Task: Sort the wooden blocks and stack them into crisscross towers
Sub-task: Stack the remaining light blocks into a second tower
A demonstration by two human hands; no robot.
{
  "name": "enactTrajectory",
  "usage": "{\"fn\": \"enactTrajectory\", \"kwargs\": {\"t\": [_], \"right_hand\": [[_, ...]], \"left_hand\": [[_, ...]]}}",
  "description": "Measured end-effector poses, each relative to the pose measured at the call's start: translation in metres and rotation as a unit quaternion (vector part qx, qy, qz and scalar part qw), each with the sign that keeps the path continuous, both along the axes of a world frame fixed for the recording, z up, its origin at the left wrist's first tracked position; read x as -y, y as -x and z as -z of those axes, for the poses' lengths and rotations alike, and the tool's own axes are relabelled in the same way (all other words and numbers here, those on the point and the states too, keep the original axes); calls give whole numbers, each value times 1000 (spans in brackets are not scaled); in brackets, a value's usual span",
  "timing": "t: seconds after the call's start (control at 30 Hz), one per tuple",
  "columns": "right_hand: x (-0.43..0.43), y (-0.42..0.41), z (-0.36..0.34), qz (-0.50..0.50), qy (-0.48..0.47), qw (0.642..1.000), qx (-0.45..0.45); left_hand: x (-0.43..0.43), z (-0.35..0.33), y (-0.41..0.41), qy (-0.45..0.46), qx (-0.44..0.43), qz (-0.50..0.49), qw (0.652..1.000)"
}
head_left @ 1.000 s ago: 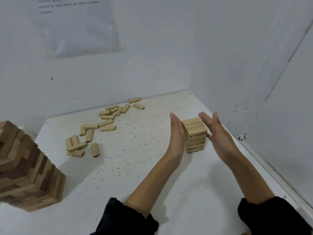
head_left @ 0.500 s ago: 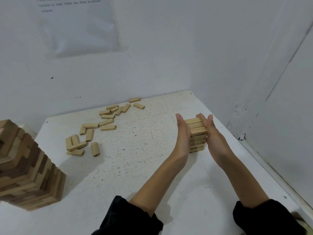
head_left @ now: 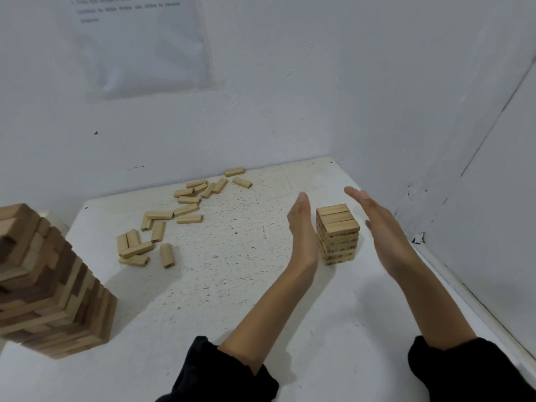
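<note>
Big tower (head_left: 58, 285) stands near left on the table (head_left: 232, 300), partly out of frame, layers stepped and twisted. A sleeve knock or table jolt looks enough to shed blocks from it. Small tower (head_left: 338, 233) stands far right, close to the wall (head_left: 464, 169), top layer three blocks side by side, looks square. Both hands flat, fingers straight, holding nothing: left hand (head_left: 303, 230) just beside the small tower's left face, can't tell if touching; right hand (head_left: 383, 227) clearly apart from its right face. Risk: an uneven squeeze or a brush on the way out shoves upper layers off line; it's low and light, so I'd expect a slide before a tip. Loose blocks (head_left: 162, 227) lie scattered far centre-left, well apart from both towers. Room: wide open table between that scatter and the small tower. Tight on the right, where the right hand sits between tower and wall with the table edge near. Left side is the safer exit.
</note>
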State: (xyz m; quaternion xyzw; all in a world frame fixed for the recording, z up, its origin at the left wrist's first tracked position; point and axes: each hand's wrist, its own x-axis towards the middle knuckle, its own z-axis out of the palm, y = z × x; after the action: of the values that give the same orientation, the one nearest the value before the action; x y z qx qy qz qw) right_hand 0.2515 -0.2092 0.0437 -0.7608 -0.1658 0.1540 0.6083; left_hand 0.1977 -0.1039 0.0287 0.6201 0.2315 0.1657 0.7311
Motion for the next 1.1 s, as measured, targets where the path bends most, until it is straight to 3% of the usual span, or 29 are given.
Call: {"fn": "enactTrajectory", "kwargs": {"t": [0.27, 0.37, 0.5, 0.6, 0.73, 0.8, 0.9, 1.1], "right_hand": [[-43, 0, -30, -35, -21, 996, 84], [-79, 14, -27, -70, -28, 993, 90], [-131, 29, 3, -121, -24, 989, 85], [-164, 38, 29, -143, 20, 985, 92], [-204, 38, 66, -159, 93, 969, 166], [-220, 35, 81, -169, 154, 944, 238], [-241, 28, 89, -171, 222, 907, 315], [-273, 18, 88, -159, 226, 886, 372]], "left_hand": [[-53, -20, 17, -153, 55, -39, 986], [-84, -16, 31, -243, 52, -76, 966], [-130, 6, 57, -341, -23, -150, 928], [-159, 24, 80, -369, -141, -192, 898], [-181, 45, 107, -400, -238, -198, 863], [-188, 52, 114, -424, -288, -191, 837], [-193, 58, 118, -442, -320, -181, 818], [-200, 63, 117, -464, -322, -163, 809]]}}
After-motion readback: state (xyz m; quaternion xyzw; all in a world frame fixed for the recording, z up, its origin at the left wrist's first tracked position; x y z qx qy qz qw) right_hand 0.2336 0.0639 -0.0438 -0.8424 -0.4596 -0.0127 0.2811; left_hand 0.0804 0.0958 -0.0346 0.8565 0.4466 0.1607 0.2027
